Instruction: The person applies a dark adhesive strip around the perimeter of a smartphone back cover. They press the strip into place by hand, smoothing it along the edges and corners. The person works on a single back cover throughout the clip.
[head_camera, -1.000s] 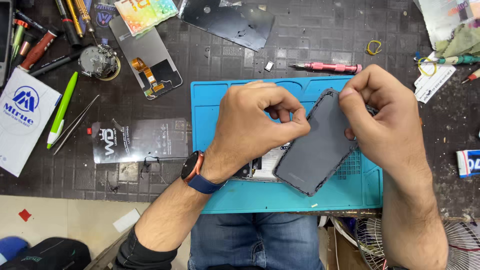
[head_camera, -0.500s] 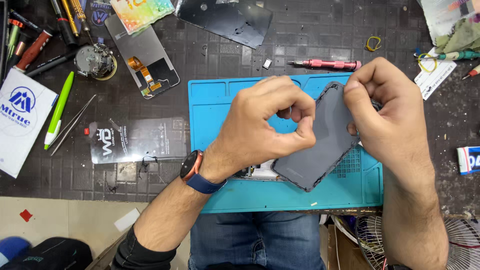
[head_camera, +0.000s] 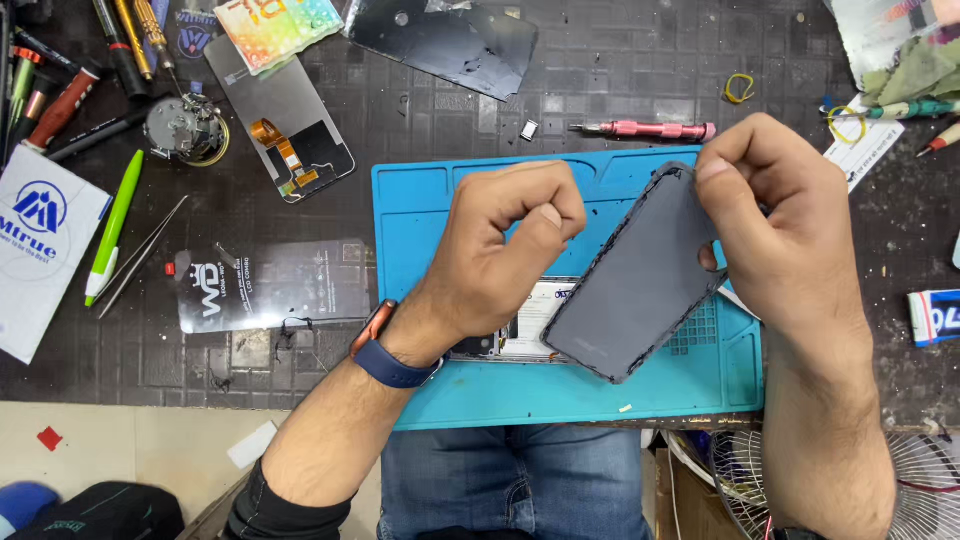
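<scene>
My right hand (head_camera: 790, 240) grips the top corner of a dark grey phone panel (head_camera: 635, 290) and holds it tilted over the blue work mat (head_camera: 420, 230). There is dark residue along the panel's edges. My left hand (head_camera: 500, 250) hovers just left of the panel without touching it. Its thumb and fingers are pinched together, and nothing is visible between them. An opened phone body (head_camera: 530, 325) lies on the mat, partly hidden under my left wrist and the panel. A blue watch band is on that wrist.
A pink screwdriver (head_camera: 645, 130) lies behind the mat. To the left are a display panel with an orange flex cable (head_camera: 285, 125), a black film packet (head_camera: 270, 285), tweezers (head_camera: 140, 255), a green pen (head_camera: 115, 225) and a white box (head_camera: 35, 250). A wire fan guard (head_camera: 900, 480) sits bottom right.
My left hand has come off the panel's upper edge and moved slightly left, fingers still pinched. My right hand has kept the panel and tilted it a little more upright.
</scene>
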